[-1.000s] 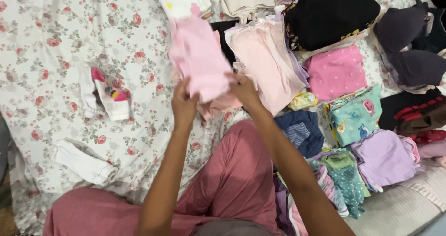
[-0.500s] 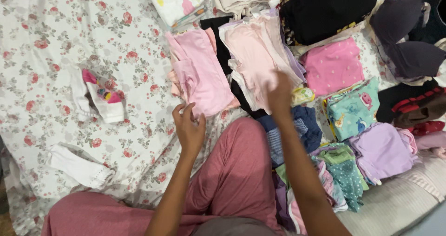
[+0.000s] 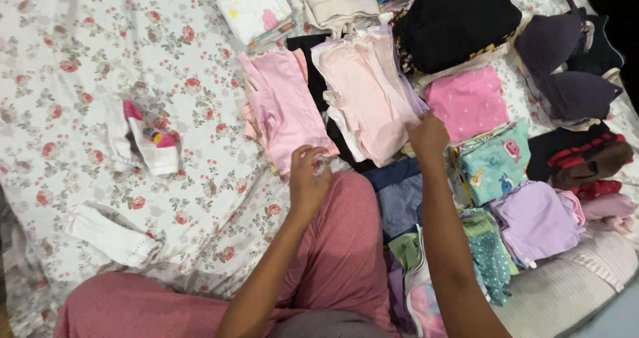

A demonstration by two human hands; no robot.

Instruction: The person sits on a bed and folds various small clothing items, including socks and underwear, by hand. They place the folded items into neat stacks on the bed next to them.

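While your left hand [image 3: 307, 181] rests at the lower edge of the folded light-pink cotton garment [image 3: 285, 108], just left of frame centre, its fingers curl together and pinch the hem of that piece. The pink garment lies flat on the white rose-printed bedsheet [image 3: 80, 45], above your rose-coloured trouser knee [image 3: 339, 245].

Your right hand [image 3: 427, 137] sits at centre-right, at the lower right edge of the stack of pale peach folded clothes [image 3: 366, 92]; its fingers point downward out of sight, so you cannot tell whether they grip anything.

Adjacent items, moving outward:
- dark navy folded cloth [image 3: 399, 191], directly below the right hand;
- hot-pink dotted folded garment [image 3: 466, 102], right of the peach stack;
- teal animal-print folded piece [image 3: 496, 162], lower right of that;
- lilac folded garment [image 3: 536, 221], far lower right;
- black folded pile [image 3: 456, 18], top centre-right;
- white printed folded cloth [image 3: 253, 8], top centre;
- white sock with pink toe and heel [image 3: 152, 142], left of centre;
- plain white sock [image 3: 110, 235], lower left.
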